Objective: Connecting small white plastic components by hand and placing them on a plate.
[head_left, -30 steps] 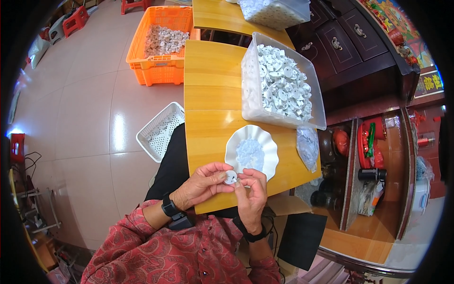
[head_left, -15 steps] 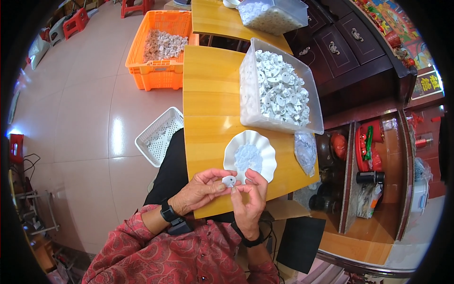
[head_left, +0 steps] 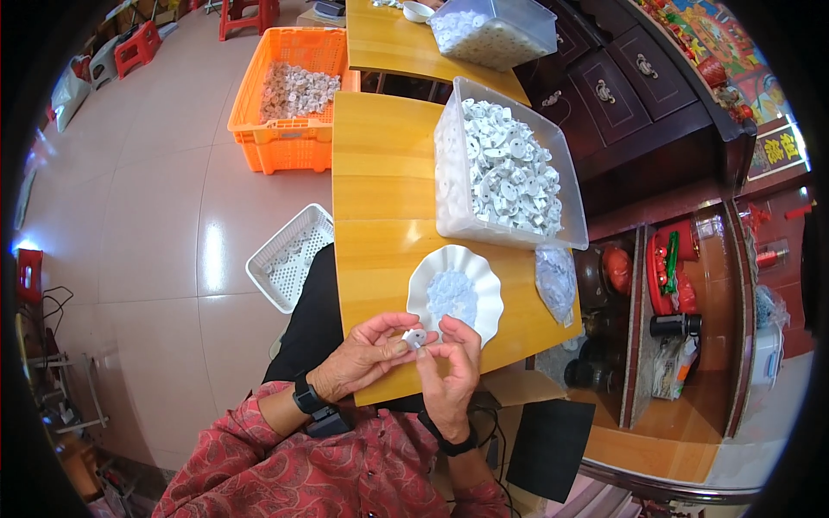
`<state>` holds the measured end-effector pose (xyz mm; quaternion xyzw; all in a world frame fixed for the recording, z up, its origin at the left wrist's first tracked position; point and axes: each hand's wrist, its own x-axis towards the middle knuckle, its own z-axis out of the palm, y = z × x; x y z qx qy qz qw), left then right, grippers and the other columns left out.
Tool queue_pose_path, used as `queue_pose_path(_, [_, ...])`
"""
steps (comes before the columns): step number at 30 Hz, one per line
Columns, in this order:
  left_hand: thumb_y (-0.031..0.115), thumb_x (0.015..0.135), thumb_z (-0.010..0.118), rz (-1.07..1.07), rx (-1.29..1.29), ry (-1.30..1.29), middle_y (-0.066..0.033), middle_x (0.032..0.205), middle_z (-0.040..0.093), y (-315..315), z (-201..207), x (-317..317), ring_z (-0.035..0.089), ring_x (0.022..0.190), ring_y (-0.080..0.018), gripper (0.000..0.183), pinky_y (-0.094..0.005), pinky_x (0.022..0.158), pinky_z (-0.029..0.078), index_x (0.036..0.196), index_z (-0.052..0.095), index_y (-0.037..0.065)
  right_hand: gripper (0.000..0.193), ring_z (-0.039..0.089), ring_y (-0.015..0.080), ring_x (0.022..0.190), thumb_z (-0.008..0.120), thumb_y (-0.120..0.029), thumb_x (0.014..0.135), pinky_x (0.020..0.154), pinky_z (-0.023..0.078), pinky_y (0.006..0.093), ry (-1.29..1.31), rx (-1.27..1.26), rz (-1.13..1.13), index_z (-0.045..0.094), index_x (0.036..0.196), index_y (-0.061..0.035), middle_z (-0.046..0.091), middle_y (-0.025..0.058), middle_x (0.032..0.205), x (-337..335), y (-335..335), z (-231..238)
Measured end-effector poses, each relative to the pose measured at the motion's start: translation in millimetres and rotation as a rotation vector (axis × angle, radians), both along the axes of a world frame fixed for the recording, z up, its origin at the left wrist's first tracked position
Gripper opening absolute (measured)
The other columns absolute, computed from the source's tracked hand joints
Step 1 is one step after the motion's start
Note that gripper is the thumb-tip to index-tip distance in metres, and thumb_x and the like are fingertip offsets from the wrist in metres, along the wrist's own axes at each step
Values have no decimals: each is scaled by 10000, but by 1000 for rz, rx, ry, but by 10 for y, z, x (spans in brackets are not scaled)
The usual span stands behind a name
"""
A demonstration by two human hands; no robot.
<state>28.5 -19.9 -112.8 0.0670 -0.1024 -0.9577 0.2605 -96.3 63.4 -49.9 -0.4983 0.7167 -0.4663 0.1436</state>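
My left hand (head_left: 370, 356) and my right hand (head_left: 451, 373) meet over the near edge of a yellow wooden table (head_left: 380, 207). Together they pinch one small white plastic part (head_left: 414, 338) between the fingertips. Just beyond the fingers sits a white scalloped dish (head_left: 455, 292) holding a heap of tiny pale pieces. Farther back stands a clear plastic bin (head_left: 506, 168) full of several similar white parts. A black watch is on my left wrist and a dark band on my right.
A clear bag of small parts (head_left: 556, 278) lies at the table's right edge. On the tiled floor to the left are a white mesh basket (head_left: 292, 255) and an orange crate (head_left: 294, 86) of parts. A second bin (head_left: 495, 30) stands on the far table. Dark cabinets and shelves (head_left: 682, 285) stand right.
Both hands have stayed at the table's near edge with the small white part between them; the fingers have shifted slightly around it. Nothing else has moved.
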Motion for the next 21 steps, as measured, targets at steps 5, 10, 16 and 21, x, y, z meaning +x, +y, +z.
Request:
queue_pose_path(5, [33,929,617,4,-49,9,-110,1286,564,-5,-44,-13,487,1307,-293,348,-422,1122,389,1269,544,41,103,549,316,1122,689,8,785,948,464,406,-10,-3,-1,600,835,-5,519,187,1234,11,-14,-18])
queue_pose_path(10, [30,909,645,25,-36,-11,-93,1254,577,-3,9,-11,492,1303,-289,274,-387,1088,419,1175,578,36,100,558,314,1106,688,10,783,936,471,401,-16,-1,-14,599,827,-1,532,186,1215,18,-10,-64])
queue_pose_path(16, [-42,911,619,117,-252,-65,-58,1211,573,31,-86,-36,541,1205,-178,249,-302,1050,426,1149,581,20,98,585,316,1061,688,7,791,910,483,397,-21,-13,-7,592,809,7,558,189,1182,45,-48,-67])
queue_pose_path(21, [-42,910,620,127,-285,-78,-58,1201,576,-11,-29,-13,556,1170,-158,245,-295,1031,436,1144,581,19,85,609,305,1012,668,17,814,876,500,377,-36,-15,19,584,825,11,571,182,1171,54,-71,-81])
